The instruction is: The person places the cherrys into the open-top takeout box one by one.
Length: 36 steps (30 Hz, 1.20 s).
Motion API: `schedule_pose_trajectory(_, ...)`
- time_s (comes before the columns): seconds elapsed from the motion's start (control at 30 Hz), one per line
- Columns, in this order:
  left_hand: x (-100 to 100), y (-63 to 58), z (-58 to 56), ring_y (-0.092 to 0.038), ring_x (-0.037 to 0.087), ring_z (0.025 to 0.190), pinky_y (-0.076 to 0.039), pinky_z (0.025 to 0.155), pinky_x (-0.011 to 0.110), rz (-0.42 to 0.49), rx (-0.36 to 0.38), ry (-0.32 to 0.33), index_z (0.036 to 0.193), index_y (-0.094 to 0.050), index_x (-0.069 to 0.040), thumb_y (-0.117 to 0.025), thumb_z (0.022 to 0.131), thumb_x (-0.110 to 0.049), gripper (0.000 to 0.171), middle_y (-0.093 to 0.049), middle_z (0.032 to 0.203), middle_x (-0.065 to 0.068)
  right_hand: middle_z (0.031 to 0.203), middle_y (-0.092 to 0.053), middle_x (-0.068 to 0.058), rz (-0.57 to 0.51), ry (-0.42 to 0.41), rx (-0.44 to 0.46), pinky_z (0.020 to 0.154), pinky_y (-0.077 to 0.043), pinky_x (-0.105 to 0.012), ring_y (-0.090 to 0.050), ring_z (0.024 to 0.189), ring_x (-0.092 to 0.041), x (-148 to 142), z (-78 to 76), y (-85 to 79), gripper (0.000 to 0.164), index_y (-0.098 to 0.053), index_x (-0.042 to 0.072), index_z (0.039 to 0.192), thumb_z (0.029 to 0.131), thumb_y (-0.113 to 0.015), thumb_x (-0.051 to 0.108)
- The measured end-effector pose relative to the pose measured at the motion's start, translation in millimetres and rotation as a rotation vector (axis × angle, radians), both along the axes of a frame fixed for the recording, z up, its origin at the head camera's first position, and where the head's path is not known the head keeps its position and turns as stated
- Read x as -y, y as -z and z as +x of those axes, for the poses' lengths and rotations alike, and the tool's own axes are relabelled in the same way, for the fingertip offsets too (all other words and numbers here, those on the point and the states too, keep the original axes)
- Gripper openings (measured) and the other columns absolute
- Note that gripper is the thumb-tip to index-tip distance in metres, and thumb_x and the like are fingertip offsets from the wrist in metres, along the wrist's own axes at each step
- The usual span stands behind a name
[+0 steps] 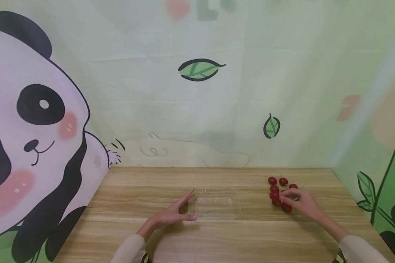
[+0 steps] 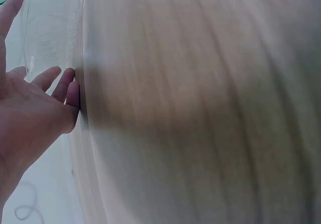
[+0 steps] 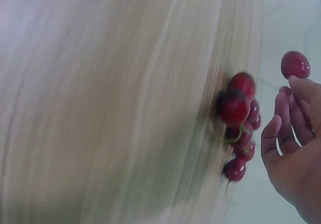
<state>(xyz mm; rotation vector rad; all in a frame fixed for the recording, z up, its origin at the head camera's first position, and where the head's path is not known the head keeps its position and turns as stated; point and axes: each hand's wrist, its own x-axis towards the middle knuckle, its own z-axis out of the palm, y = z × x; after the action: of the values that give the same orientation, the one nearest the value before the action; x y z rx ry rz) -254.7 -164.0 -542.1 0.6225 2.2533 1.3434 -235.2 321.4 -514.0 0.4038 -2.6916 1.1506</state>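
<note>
My right hand (image 1: pixel 301 202) pinches a dark red cherry (image 3: pixel 295 65) between thumb and fingertips. In the right wrist view that cherry is raised off the wooden table, beside a loose group of several cherries (image 3: pixel 233 107), some with green stems. The head view has the group (image 1: pixel 272 180) at the table's right, partly hidden behind the hand. A clear plastic container (image 1: pixel 214 208) sits near the middle of the table. At its left side, my left hand (image 1: pixel 171 213) rests with fingers spread, thumb and fingertips right at the wall. The left wrist view shows the container (image 2: pixel 52 28) beyond these fingers.
The wooden table (image 1: pixel 145 182) reaches back to a fabric backdrop (image 1: pixel 135 91) printed with a panda and leaves. Between container and cherries lies a stretch of bare tabletop. Wristbands show at both sleeves.
</note>
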Motion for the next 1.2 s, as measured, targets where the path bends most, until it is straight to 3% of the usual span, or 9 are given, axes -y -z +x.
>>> schedule_pose_trajectory(0.27, -1.5, -2.1, -0.3, -0.019, 0.039, 0.157, -0.017, 0.122, 0.070, 0.006, 0.012, 0.014, 0.166, -0.006, -0.029, -0.076, 0.091, -0.043, 0.104, -0.016, 0.172, 0.013, 0.095, -0.079, -0.009, -0.027, 0.000, 0.040, 0.070, -0.056, -0.017, -0.064, 0.079, 0.004, 22.6, -9.4, -5.7, 0.014, -0.078, 0.006, 0.100, 0.093, -0.076, 0.017)
schedule_pose_trajectory(0.6, -0.8, -4.2, -1.2, -0.017, 0.041, 0.157, -0.015, 0.121, 0.073, 0.000, 0.023, 0.018, 0.166, -0.003, -0.025, -0.076, 0.091, -0.045, 0.107, -0.012, 0.173, 0.015, 0.093, -0.078, -0.008, -0.057, -0.078, 0.025, 0.070, -0.056, -0.019, -0.065, 0.078, 0.001, 50.2, -29.8, -11.0, 0.012, -0.078, 0.005, 0.100, 0.093, -0.076, 0.015)
schedule_pose_trajectory(0.87, 0.6, -1.3, -3.2, -0.014, 0.040, 0.158, -0.013, 0.122, 0.072, -0.002, 0.029, 0.033, 0.166, -0.003, -0.027, -0.076, 0.091, -0.044, 0.106, -0.011, 0.173, 0.014, 0.099, -0.079, -0.006, -0.034, -0.110, 0.079, 0.072, -0.056, -0.020, -0.066, 0.084, -0.003, 74.6, -36.5, -18.8, 0.017, -0.079, 0.009, 0.103, 0.095, -0.073, 0.023)
schedule_pose_trajectory(1.2, -1.3, -1.9, -3.6, -0.017, 0.041, 0.158, -0.014, 0.122, 0.072, 0.006, 0.020, 0.038, 0.166, -0.003, -0.025, -0.076, 0.091, -0.042, 0.106, -0.011, 0.173, 0.015, 0.101, -0.079, -0.008, -0.076, -0.191, 0.112, 0.076, -0.057, -0.019, -0.070, 0.088, -0.006, 105.5, -42.2, -26.9, 0.017, -0.078, 0.007, 0.105, 0.096, -0.073, 0.020)
